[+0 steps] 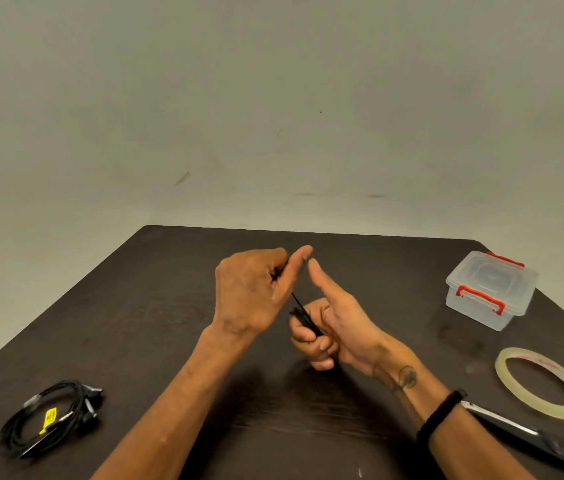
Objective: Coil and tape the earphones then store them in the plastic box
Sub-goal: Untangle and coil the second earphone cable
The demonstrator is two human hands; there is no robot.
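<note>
Your right hand (334, 336) holds a small bundle of black earphone cable (305, 320) above the dark wooden table (169, 306). The fingers are curled around the bundle, and the thumb stands straight up, free of it. The bundle looks thin and tight, only a short dark piece shows between your fingers, so the earbuds and the plug cannot be seen.

From the top of this bundle one thin black strand goes up and to the left, into your left hand (251, 292). This hand is just beside the right one, a little higher, with its back toward you. Its fingers are curled and its thumb lies along them, and it pinches the strand near the thumb. The strand looks tight between the two hands.

Far to the right of your right hand, near the far corner of the table, stands the clear plastic box (492, 289) with red clips; its lid is on. Nearer to you on the same side lies a roll of clear tape (543, 384), flat on the table. Just beside your right forearm lies a pair of scissors (530, 434), with the blades pointing toward the wrist.

To the left of your left forearm, well apart from it, lies a second coil of black earphones (52, 417) with a small yellow tag on it.
</note>
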